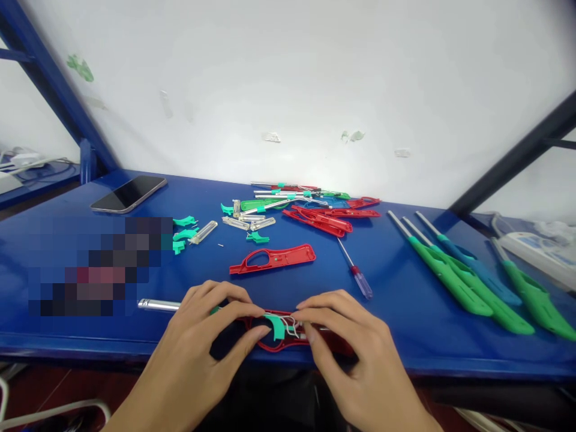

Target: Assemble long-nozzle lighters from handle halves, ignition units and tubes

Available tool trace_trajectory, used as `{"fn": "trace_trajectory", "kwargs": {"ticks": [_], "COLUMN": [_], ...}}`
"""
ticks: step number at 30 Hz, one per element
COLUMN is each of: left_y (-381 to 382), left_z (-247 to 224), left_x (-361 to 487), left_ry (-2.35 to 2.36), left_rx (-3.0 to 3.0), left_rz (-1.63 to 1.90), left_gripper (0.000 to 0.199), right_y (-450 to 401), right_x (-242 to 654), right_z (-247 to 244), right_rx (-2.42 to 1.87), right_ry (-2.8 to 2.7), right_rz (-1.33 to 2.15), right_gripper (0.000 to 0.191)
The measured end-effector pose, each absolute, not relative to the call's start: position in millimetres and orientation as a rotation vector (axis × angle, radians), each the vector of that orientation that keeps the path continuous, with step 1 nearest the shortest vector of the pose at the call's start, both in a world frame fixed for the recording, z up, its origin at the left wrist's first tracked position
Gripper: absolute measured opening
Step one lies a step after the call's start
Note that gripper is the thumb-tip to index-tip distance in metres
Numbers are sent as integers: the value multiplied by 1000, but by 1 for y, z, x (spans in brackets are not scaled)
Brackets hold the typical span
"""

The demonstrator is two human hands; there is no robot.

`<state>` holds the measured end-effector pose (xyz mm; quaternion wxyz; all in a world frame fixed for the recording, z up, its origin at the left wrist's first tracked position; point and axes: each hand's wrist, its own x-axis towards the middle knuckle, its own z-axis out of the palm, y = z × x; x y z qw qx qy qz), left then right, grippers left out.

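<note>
Near the table's front edge lies an opened gas lighter, its red half-shell [270,346] holding a teal trigger [277,327] and thin white wires [292,323]. Its silver metal tube [158,305] sticks out to the left. My left hand [211,336] is closed around the trigger end, thumb and forefinger at the teal trigger. My right hand [348,342] pinches at the wires and inner parts on the shell's right side; its fingertips partly cover what they grip. Beyond my hands rests a separate red half-shell [281,258], with a screwdriver [355,270] to its right.
Teal triggers [184,234] and clear fuel tanks [204,232] lie at centre left. Red shells [321,219] and metal tubes are piled at the back. Several green and blue lighters [450,273] lie right. A phone [130,194] sits back left; a blurred patch hides part of the table.
</note>
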<state>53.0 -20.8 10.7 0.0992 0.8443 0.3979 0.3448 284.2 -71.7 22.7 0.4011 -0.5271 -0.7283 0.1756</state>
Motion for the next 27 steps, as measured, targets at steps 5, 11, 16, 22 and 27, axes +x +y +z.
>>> {"fn": "trace_trajectory", "kwargs": {"ticks": [5,11,16,22,27], "left_y": [-21,-20,-20,-19,-19], "left_z": [10,11,10,10,10], "left_x": [52,52,53,53,52], "left_ry": [1184,1184,1175,1157,1150], "left_rx": [2484,2479,2481,2504,2500], "left_rz": [1016,1023,1023,1028,1035], "left_gripper": [5,4,5,5,5], "right_y": [-73,-75,-78,-83,-85], "right_x": [287,286,290,297,300], "right_z": [24,26,23,19,16], "right_rx": [-1352,-1382,-1329,-1247,-1224], "right_ry": [-1881,-1940,-1957,-2003,-2048], "right_rz": [399,403,269,144,147], "right_gripper": [29,35,35,42,46]}}
